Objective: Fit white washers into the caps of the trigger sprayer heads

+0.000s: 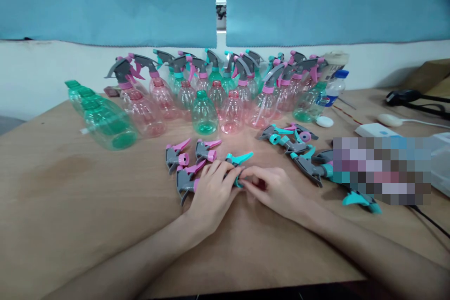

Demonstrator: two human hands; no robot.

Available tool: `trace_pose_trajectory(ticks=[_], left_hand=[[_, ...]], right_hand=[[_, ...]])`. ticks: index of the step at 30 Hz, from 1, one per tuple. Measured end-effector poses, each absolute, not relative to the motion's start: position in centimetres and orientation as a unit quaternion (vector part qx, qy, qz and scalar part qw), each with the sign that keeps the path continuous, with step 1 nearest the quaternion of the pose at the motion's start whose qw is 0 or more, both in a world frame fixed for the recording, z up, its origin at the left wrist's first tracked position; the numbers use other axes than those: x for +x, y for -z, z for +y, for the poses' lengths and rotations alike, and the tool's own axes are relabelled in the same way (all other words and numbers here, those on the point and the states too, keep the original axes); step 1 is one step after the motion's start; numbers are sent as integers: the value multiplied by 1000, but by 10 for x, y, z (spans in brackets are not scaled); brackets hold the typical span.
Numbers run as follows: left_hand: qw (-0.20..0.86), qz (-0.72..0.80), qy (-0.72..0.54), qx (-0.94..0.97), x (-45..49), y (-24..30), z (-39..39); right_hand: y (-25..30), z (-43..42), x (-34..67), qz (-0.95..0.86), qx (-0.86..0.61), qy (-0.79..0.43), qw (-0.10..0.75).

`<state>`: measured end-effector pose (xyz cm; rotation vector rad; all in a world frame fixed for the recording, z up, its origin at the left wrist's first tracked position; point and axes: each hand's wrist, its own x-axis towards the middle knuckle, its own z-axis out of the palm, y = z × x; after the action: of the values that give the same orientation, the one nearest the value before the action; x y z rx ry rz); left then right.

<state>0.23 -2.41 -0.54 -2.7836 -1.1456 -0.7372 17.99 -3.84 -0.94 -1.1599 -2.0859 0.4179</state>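
Note:
Held in my left hand [213, 190] is a grey and teal spray trigger head [243, 158], its teal lever pointing up and to the right. My right hand [276, 187] pinches at the teal collar of that same head. Whether a smaller part sits between the right fingertips is hidden. Beside and behind my left hand lie several grey and pink spray heads [184, 180], one partly covered by the hand. To the right of my hands are grey and teal spray heads [309, 166], with a pink one [305, 133] among them.
Toward the wall stand pink bottles [232, 112] and green bottles [205, 115], many fitted with spray heads. Green bottles [108, 124] without heads are at the left. A blue-capped bottle [333, 89], a white round object [324, 122], cables and a blurred-out patch [381, 168] are at the right.

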Motion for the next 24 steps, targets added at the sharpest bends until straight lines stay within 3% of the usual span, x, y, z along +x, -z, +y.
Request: trace_pose_trajectory(ticks=[12,24], left_hand=[[17,-374,230,-898,2,5,-23],[31,-359,268,-894,-1,1,-23]], right_hand=[[4,-42,180,-800,-479,-90,348],[-5,-41,179,-783,-504,-197,306]])
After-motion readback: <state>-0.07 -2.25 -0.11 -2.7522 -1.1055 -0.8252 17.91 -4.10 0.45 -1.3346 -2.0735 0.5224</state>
